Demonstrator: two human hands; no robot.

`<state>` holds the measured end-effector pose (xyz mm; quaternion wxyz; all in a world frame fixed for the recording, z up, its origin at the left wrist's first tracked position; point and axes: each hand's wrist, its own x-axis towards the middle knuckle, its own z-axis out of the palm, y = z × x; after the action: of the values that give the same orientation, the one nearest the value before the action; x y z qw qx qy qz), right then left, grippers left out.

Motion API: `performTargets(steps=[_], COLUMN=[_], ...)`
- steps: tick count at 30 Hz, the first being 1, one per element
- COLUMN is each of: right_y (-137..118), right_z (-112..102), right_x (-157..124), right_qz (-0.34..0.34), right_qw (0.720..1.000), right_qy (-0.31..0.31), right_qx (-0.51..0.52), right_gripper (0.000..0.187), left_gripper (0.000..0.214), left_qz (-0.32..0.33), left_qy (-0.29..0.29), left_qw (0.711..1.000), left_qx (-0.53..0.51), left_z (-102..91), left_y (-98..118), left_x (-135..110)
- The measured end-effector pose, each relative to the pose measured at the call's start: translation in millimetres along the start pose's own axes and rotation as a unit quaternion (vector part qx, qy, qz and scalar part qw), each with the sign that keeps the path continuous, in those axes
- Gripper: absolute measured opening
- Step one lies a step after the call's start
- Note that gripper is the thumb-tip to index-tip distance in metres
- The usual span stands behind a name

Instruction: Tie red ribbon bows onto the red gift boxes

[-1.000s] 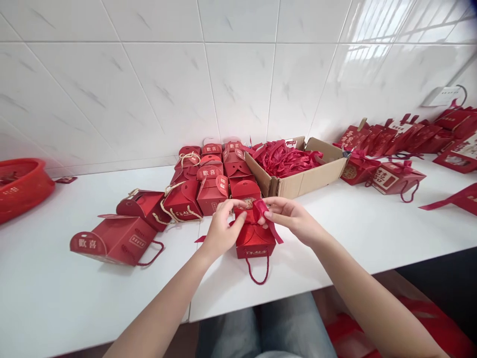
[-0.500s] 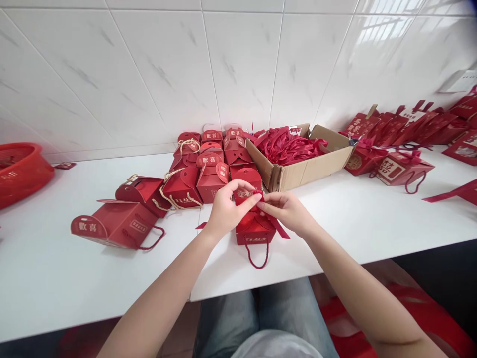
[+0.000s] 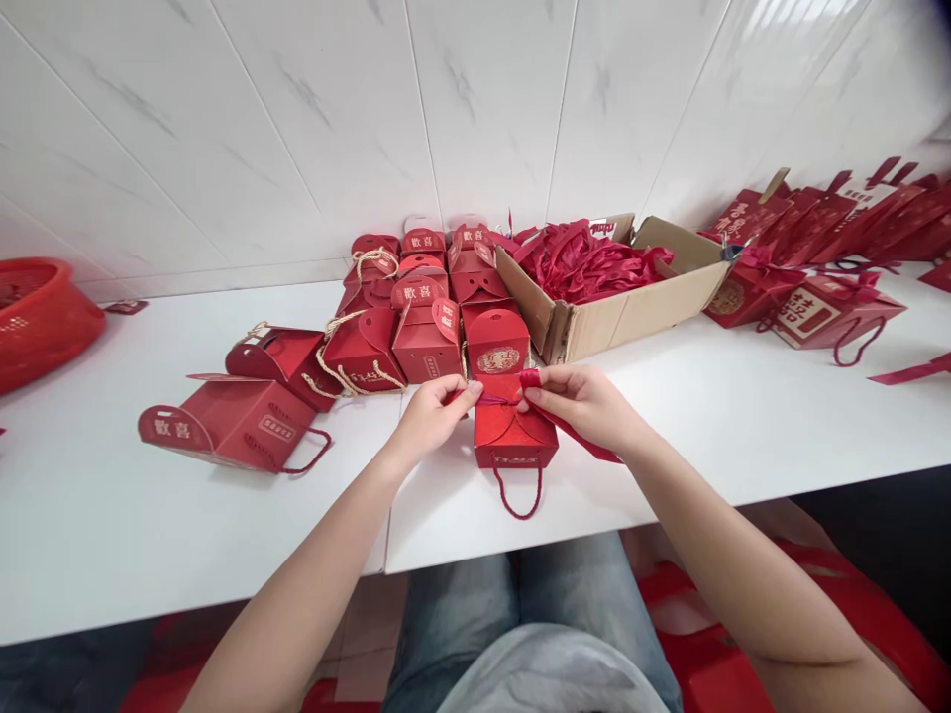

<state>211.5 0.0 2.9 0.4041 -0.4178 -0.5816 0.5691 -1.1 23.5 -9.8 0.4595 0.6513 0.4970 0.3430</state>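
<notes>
Left hand (image 3: 431,414) and right hand (image 3: 586,404), both pinched shut on a red ribbon (image 3: 496,400) across the gift box (image 3: 514,436) before the cardboard carton (image 3: 631,307), should pull evenly, keeping the knot centred.

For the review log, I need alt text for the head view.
Two hands, left hand and right hand, pull a red ribbon tight across a small red gift box on a white table. More red boxes and a cardboard box of ribbons sit behind.
</notes>
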Motion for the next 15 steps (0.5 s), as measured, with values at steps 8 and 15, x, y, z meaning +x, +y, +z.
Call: performTargets(steps=[8, 15], right_y=[-8.9, -22.3], right_z=[17.2, 22.0], right_x=[1.0, 2.0], right_qz=[0.001, -0.087], right_qw=[0.978, 0.924], right_qy=[0.113, 0.045], right_qx=[-0.178, -0.37], right_gripper=[0.015, 0.02], left_gripper=[0.044, 0.033], left_qz=[-0.026, 0.025], left_qy=[0.005, -0.126], left_qw=[0.999, 0.991], left_qx=[0.018, -0.038], left_z=[-9.9, -13.4], left_y=[18.1, 74.5], left_x=[-3.7, 2.2])
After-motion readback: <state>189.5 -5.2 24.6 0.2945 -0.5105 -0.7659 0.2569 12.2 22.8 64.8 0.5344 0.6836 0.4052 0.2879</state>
